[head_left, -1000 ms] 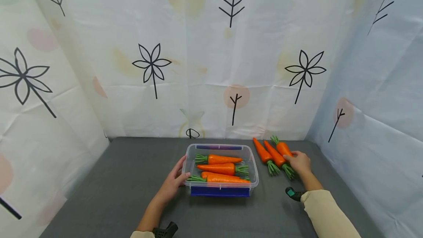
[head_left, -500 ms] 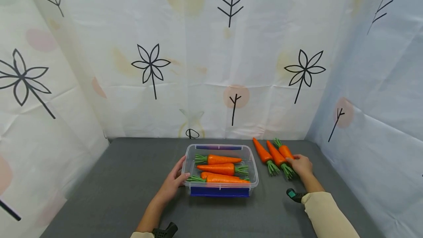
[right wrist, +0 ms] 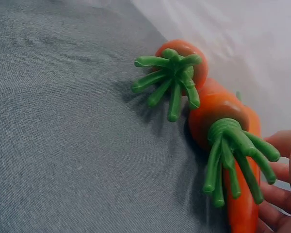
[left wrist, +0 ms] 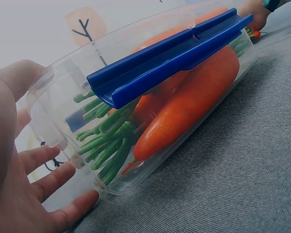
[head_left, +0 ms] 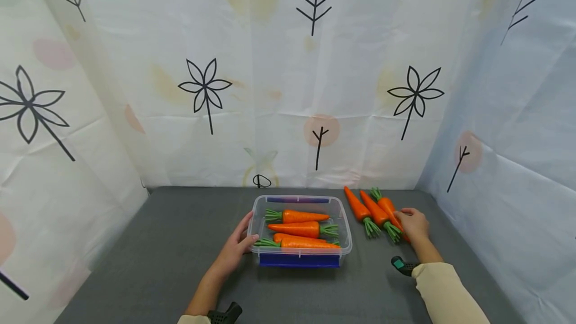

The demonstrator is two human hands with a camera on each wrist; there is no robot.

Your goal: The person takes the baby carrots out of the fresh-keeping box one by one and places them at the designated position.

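Note:
A clear plastic box (head_left: 299,260) with blue clips holds several orange carrots with green tops, such as this one (head_left: 294,229). My left hand (head_left: 235,249) touches the box's left end, thumb at the rim and fingers spread along the outside wall (left wrist: 53,182). To the box's right lie three more carrots: a left one (head_left: 357,206), a middle one (head_left: 372,208) and a right one (head_left: 386,205). Beside the right carrot (right wrist: 243,213) is my right hand (head_left: 414,225), its fingers (right wrist: 280,196) along that carrot's far side. The thumb's contact is unclear.
All stands on a grey cloth-covered table (head_left: 189,244). Patterned white curtains (head_left: 279,74) enclose its back and sides. The loose carrots lie near the back right of the table. A dark strap with a camera sits on each wrist.
My right hand has shifted slightly right, and the right carrot's tip now shows beside it. The middle carrot moved a little right, then back left. The left hand and box have stayed put.

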